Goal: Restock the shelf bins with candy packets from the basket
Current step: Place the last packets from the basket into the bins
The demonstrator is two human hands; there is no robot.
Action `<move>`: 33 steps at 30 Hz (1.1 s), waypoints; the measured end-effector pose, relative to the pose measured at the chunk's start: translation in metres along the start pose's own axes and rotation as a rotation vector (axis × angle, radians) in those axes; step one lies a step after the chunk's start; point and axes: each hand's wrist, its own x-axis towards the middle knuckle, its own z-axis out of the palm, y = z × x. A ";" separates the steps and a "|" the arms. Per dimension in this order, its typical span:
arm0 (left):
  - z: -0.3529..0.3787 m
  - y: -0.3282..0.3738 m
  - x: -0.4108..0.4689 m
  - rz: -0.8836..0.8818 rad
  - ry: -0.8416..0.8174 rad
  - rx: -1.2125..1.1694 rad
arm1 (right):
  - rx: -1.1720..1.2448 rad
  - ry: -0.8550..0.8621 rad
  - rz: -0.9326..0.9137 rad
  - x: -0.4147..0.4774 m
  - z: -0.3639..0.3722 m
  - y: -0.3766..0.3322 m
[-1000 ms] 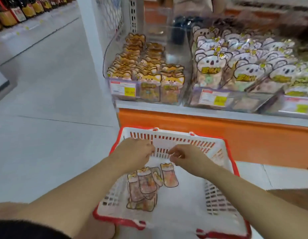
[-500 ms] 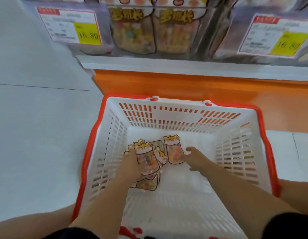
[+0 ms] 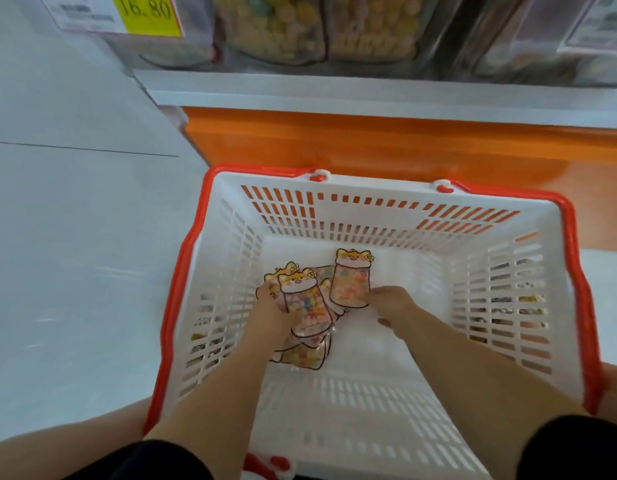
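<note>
The left grip is closed round a bunch of cat-topped candy packets, with the top packet lying across its fingers. The right grip has its fingertips at the lower right corner of the lone packet, which lies just beside the bunch. I cannot tell from here whether it pinches that corner or only touches it. Every packet is down at the bottom of the basket, and none is up at the bins.

The bunch is the worry. Its packets look slick and are fanned at different angles rather than squared up, and some trail out below the wrist. Lifted like that, the lowest ones would likely slide free and drop back into the basket, or onto the floor if they let go past the rim.

A hold on one corner of the lone packet would let its load of sweets swing and twist it loose. The basket walls are slotted all round, so a packet corner dragged up along them could snag.

The shelf juts out above the far side of the basket. A hand rising straight up with a loose handful could clip its edge and spill the lot. With both grips full, neither would be free to catch anything.
</note>
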 end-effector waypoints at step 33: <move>-0.018 0.012 -0.004 0.129 0.244 -0.172 | 0.022 -0.129 0.042 -0.023 0.004 0.032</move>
